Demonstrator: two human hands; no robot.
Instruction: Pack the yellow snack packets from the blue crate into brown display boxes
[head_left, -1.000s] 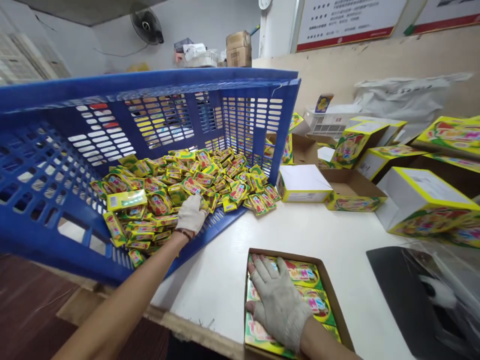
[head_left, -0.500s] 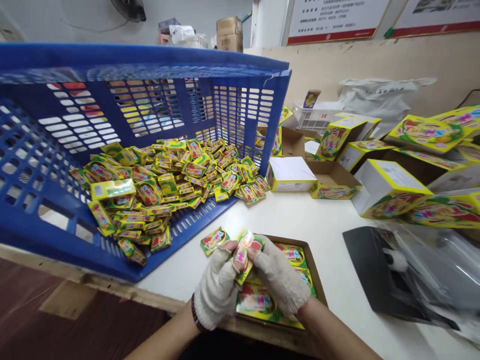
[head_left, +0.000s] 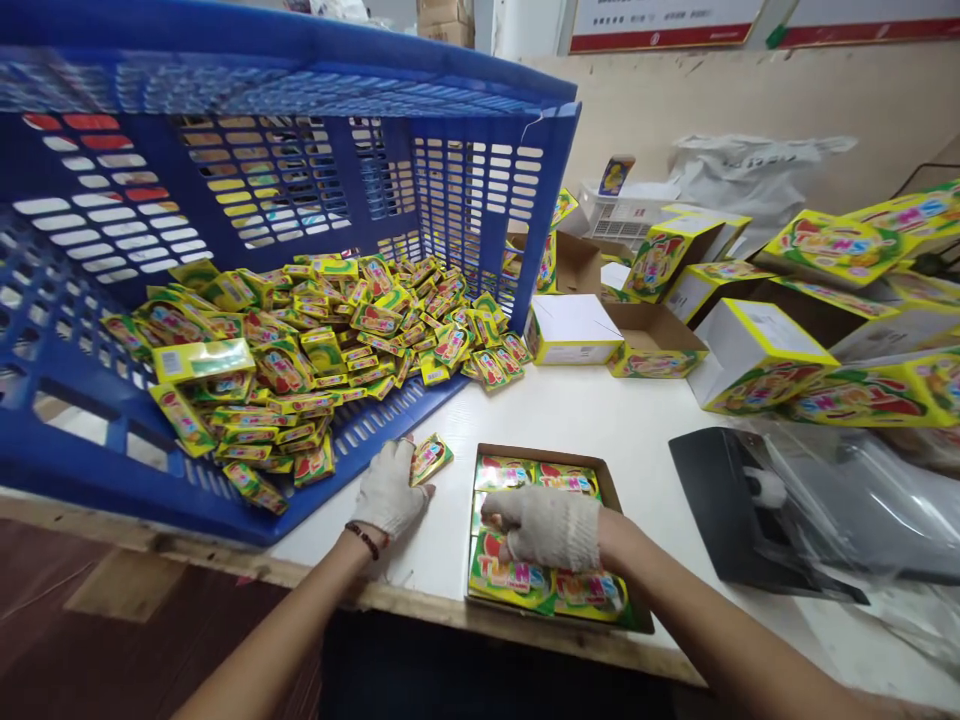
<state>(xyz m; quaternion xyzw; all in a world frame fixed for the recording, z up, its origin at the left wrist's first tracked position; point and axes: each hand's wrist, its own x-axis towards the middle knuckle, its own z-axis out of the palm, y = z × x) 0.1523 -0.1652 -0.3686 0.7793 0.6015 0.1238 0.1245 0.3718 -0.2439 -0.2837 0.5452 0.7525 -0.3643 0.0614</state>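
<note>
My left hand (head_left: 391, 490), in a fingerless knit glove, rests on the table with thumb and fingers apart at the left end of a small yellow-green packet (head_left: 433, 457). The packet lies flat. My right hand (head_left: 551, 527), gloved likewise, is inside a shallow open carton (head_left: 615, 478), its fingers curled down at the left middle row. They close on a small packet there, mostly hidden beneath the hand. Similar packets with bright lettering (head_left: 514, 580) lie face up in rows around it.
A large blue crate (head_left: 555, 200) lies tipped on its side at left, with many loose packets (head_left: 322, 350) spilling toward its opening. Open printed cartons (head_left: 765, 350) crowd the right rear. A black object (head_left: 720, 500) under clear plastic (head_left: 847, 510) lies at right.
My hands have parted. The right has gone down into the carton with the packet they held together; the left has moved to the loose packet on the table. The view has tilted downward.
</note>
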